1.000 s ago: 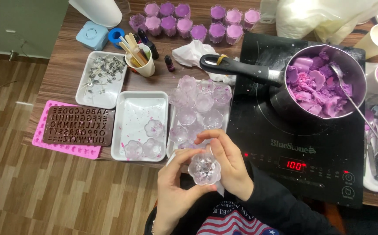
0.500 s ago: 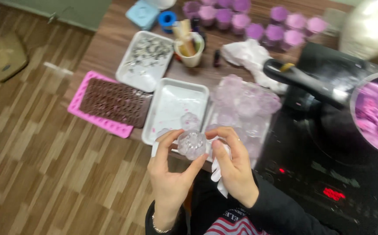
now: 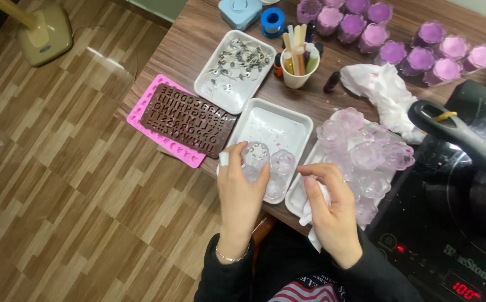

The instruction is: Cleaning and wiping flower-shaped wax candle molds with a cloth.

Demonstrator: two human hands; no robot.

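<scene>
Clear cup (image 3: 256, 156) now over white tray (image 3: 287, 120), left-hand (image 3: 242, 193) grip

A small red-lit display (image 3: 467, 291) glows on the black cooktop (image 3: 450, 246) — bottom right.

A dark wooden table (image 3: 187, 42) stands on herringbone wood flooring (image 3: 58, 223) (evenly lit), a beige stand base (image 3: 44, 33) nearby.

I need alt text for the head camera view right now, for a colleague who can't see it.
Seen from above, the left hand holds a clear flower-shaped cup over a white tray, while the right hand grips white tissue beside a pile of clear cups. Letter moulds, purple-filled cups and an induction hob surround them on the wooden table.
</scene>
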